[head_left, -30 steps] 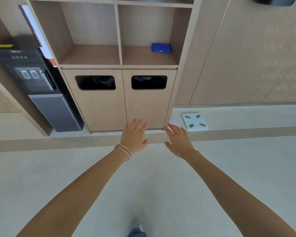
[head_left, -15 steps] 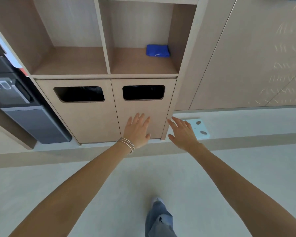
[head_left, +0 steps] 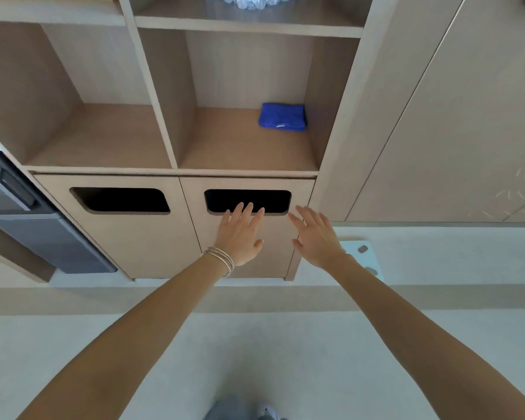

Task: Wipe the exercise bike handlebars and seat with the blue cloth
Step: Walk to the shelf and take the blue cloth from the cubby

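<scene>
Head view: our left hand [head_left: 240,237] and right hand [head_left: 317,237] reach forward, fingers spread, holding nothing. Blue cloth [head_left: 282,117] lies folded in right cubby of shelf unit [head_left: 340,116], untouched. Exercise bike out of view; we judge wiping not yet begun.

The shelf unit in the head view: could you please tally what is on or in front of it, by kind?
Blue cloth: 1, folded, in the right open cubby
Dark slot openings in the lower doors: 2
Open hands, left and right: 2, both empty
Pale scale on the floor: 1
Total: 6
</scene>
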Action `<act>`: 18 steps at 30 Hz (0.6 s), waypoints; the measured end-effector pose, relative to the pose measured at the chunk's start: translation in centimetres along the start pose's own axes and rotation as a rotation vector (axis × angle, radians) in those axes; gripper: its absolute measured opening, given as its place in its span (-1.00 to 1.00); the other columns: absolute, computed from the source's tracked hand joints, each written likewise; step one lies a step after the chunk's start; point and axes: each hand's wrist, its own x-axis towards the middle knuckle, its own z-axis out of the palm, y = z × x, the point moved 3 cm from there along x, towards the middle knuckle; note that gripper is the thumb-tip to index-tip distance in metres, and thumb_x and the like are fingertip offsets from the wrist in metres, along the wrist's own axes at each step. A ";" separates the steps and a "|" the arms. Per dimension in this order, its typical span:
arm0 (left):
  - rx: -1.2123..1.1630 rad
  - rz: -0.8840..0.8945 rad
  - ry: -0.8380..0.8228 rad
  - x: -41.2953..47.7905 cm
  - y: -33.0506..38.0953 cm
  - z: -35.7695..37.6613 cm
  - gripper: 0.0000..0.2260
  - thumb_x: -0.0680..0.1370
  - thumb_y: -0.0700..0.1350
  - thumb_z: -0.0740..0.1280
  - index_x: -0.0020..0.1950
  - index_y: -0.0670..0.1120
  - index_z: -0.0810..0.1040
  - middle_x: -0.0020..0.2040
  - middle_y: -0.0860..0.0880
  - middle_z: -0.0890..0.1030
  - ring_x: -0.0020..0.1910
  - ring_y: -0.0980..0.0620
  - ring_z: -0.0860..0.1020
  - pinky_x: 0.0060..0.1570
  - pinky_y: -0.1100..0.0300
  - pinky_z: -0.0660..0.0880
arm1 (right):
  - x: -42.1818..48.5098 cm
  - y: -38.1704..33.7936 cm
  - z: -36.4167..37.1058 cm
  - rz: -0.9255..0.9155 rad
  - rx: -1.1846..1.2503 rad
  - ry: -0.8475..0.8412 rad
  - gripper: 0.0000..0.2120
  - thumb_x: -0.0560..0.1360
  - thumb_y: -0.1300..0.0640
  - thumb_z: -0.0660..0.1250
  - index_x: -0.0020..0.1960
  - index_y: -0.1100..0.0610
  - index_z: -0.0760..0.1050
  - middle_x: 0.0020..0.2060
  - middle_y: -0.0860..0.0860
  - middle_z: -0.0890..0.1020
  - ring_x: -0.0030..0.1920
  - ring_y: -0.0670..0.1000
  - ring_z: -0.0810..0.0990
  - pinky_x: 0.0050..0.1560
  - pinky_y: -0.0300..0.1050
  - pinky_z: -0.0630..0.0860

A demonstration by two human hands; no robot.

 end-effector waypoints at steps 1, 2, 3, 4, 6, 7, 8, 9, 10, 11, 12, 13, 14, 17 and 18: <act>-0.002 -0.004 -0.003 1.1 -0.2 0.0 -0.39 0.57 0.10 0.13 0.53 -0.03 -0.06 0.56 -0.13 0.04 0.53 -0.13 -0.01 0.49 -0.11 0.04 | 0.9 0.5 0.3 0.009 0.006 -0.009 -0.41 0.57 0.04 0.20 0.52 0.12 0.06 0.52 0.11 0.10 0.52 0.12 0.03 0.49 0.09 0.02; -0.001 -0.002 0.001 2.2 -0.4 0.1 -0.39 0.57 0.10 0.14 0.53 -0.03 -0.05 0.56 -0.13 0.05 0.53 -0.13 0.00 0.49 -0.11 0.05 | 1.7 1.1 0.5 0.020 0.014 -0.020 -0.41 0.58 0.04 0.20 0.52 0.11 0.05 0.52 0.10 0.09 0.53 0.12 0.01 0.49 0.11 0.01; 0.001 0.004 0.008 3.3 -0.5 0.2 -0.39 0.57 0.09 0.14 0.53 -0.03 -0.04 0.55 -0.13 0.06 0.53 -0.14 0.01 0.49 -0.11 0.06 | 2.5 1.6 0.8 0.031 0.020 -0.027 -0.41 0.58 0.03 0.20 0.52 0.10 0.05 0.52 0.10 0.08 0.53 0.13 0.00 0.49 0.11 -0.01; 0.000 0.012 0.015 4.3 -0.6 0.3 -0.39 0.57 0.09 0.15 0.53 -0.03 -0.03 0.55 -0.13 0.07 0.53 -0.14 0.01 0.49 -0.11 0.06 | 3.3 2.0 1.0 0.038 0.021 -0.033 -0.41 0.58 0.03 0.19 0.52 0.10 0.04 0.53 0.10 0.08 0.53 0.14 -0.01 0.49 0.12 -0.02; -0.001 0.027 0.025 6.3 -1.1 0.5 -0.39 0.57 0.09 0.15 0.53 -0.04 -0.02 0.55 -0.13 0.07 0.53 -0.14 0.02 0.48 -0.11 0.07 | 5.2 2.7 1.3 0.039 0.013 -0.042 -0.41 0.58 0.03 0.20 0.52 0.10 0.05 0.53 0.09 0.08 0.53 0.14 -0.02 0.49 0.13 -0.02; 0.007 0.033 0.030 7.4 -1.4 0.7 -0.40 0.57 0.09 0.14 0.53 -0.04 -0.02 0.55 -0.13 0.07 0.53 -0.14 0.02 0.48 -0.11 0.07 | 6.2 3.1 1.5 0.038 0.010 -0.039 -0.42 0.58 0.04 0.20 0.52 0.09 0.06 0.53 0.09 0.08 0.53 0.15 -0.02 0.49 0.14 -0.01; 0.014 0.039 0.029 8.4 -1.8 0.8 -0.40 0.57 0.09 0.14 0.53 -0.04 -0.02 0.55 -0.13 0.07 0.53 -0.14 0.01 0.48 -0.11 0.07 | 7.2 3.4 1.6 0.039 0.010 -0.033 -0.42 0.58 0.04 0.20 0.52 0.09 0.07 0.53 0.09 0.08 0.53 0.15 -0.03 0.49 0.16 -0.01; 0.014 0.046 0.025 9.4 -2.2 0.8 -0.40 0.58 0.09 0.13 0.53 -0.05 -0.03 0.55 -0.13 0.06 0.53 -0.14 0.01 0.48 -0.11 0.07 | 8.2 3.6 1.7 0.044 0.011 -0.031 -0.43 0.58 0.04 0.20 0.52 0.09 0.08 0.53 0.09 0.08 0.53 0.15 -0.03 0.49 0.17 -0.01; 0.009 0.053 0.018 10.4 -2.6 0.8 -0.41 0.58 0.09 0.12 0.53 -0.05 -0.03 0.55 -0.13 0.05 0.53 -0.14 0.00 0.48 -0.10 0.06 | 9.2 3.9 1.7 0.053 0.012 -0.034 -0.44 0.58 0.05 0.19 0.51 0.09 0.08 0.52 0.09 0.08 0.53 0.16 -0.04 0.49 0.17 0.00; 0.007 0.059 0.016 11.5 -3.1 0.8 -0.41 0.58 0.09 0.12 0.53 -0.05 -0.03 0.55 -0.13 0.05 0.53 -0.15 -0.01 0.48 -0.11 0.06 | 10.2 4.0 1.7 0.062 0.009 -0.035 -0.44 0.58 0.05 0.19 0.51 0.09 0.08 0.52 0.09 0.08 0.53 0.16 -0.03 0.49 0.18 0.00; 0.009 0.063 0.017 12.5 -3.5 0.6 -0.41 0.58 0.09 0.13 0.53 -0.05 -0.02 0.55 -0.14 0.05 0.53 -0.15 0.00 0.48 -0.11 0.07 | 11.2 4.2 1.7 0.067 0.005 -0.035 -0.45 0.58 0.05 0.19 0.51 0.09 0.09 0.52 0.10 0.08 0.53 0.15 -0.03 0.49 0.18 0.01; 0.013 0.067 0.018 13.5 -3.8 0.5 -0.41 0.58 0.09 0.13 0.53 -0.05 -0.01 0.55 -0.14 0.05 0.52 -0.15 0.02 0.47 -0.10 0.09 | 12.2 4.4 1.7 0.072 0.007 -0.036 -0.45 0.58 0.05 0.19 0.51 0.10 0.10 0.52 0.10 0.09 0.53 0.15 -0.02 0.49 0.18 0.02; 0.016 0.071 0.023 14.5 -4.2 0.4 -0.41 0.58 0.10 0.15 0.52 -0.05 0.00 0.54 -0.14 0.08 0.51 -0.15 0.06 0.46 -0.10 0.11 | 13.2 4.6 1.6 0.081 0.014 -0.032 -0.45 0.58 0.05 0.19 0.51 0.10 0.11 0.52 0.10 0.10 0.53 0.14 0.00 0.49 0.17 0.03; 0.008 0.084 0.054 17.4 -5.1 -0.2 -0.39 0.56 0.10 0.20 0.52 -0.03 0.03 0.52 -0.13 0.13 0.47 -0.15 0.15 0.37 -0.08 0.25 | 16.0 5.7 1.4 0.121 0.026 0.016 -0.45 0.57 0.04 0.21 0.50 0.11 0.14 0.47 0.12 0.20 0.50 0.12 0.09 0.48 0.12 0.08; 0.001 0.088 0.057 18.0 -5.3 -0.2 -0.39 0.55 0.10 0.20 0.52 -0.03 0.04 0.52 -0.13 0.13 0.47 -0.16 0.15 0.34 -0.08 0.29 | 16.7 5.9 1.4 0.126 0.025 0.017 -0.46 0.56 0.04 0.21 0.49 0.11 0.15 0.45 0.12 0.24 0.49 0.12 0.12 0.47 0.11 0.08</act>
